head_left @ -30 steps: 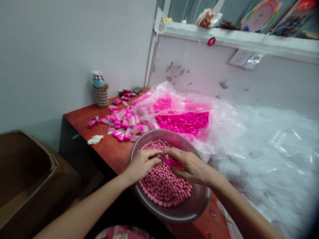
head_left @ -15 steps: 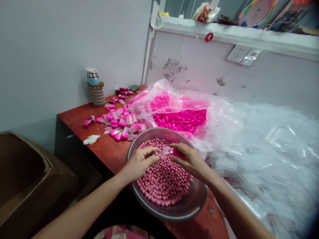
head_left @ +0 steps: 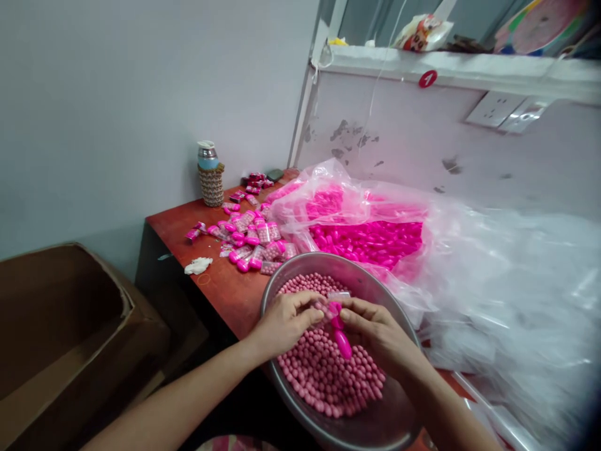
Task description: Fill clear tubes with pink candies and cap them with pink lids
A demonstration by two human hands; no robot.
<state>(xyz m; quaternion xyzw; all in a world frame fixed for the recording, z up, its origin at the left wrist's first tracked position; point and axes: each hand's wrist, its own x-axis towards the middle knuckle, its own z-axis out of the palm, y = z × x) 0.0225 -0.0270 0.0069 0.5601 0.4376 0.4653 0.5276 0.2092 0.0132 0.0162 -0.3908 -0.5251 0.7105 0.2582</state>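
Note:
A steel bowl [head_left: 286, 285] full of small pink beads [head_left: 328, 379] sits at the table's near edge. Both my hands meet over it. My left hand [head_left: 286, 322] pinches a small clear tube [head_left: 323, 305] filled with beads. My right hand [head_left: 380, 335] is closed around bright pink caps [head_left: 342, 338], one pressed against the tube's end. A heap of filled tubes with pink caps [head_left: 253, 241] lies to the left behind the bowl.
A clear bag of bright pink caps [head_left: 370, 241] lies behind the bowl, and a big heap of clear plastic [head_left: 521, 294] fills the right. A bottle in a woven sleeve [head_left: 210, 178] stands by the wall. A cardboard box [head_left: 61, 326] sits left of the red table [head_left: 225, 291].
My hands have drawn closer together and a pink cap has come up to the tube's end. The view has shifted so the scene sits further right.

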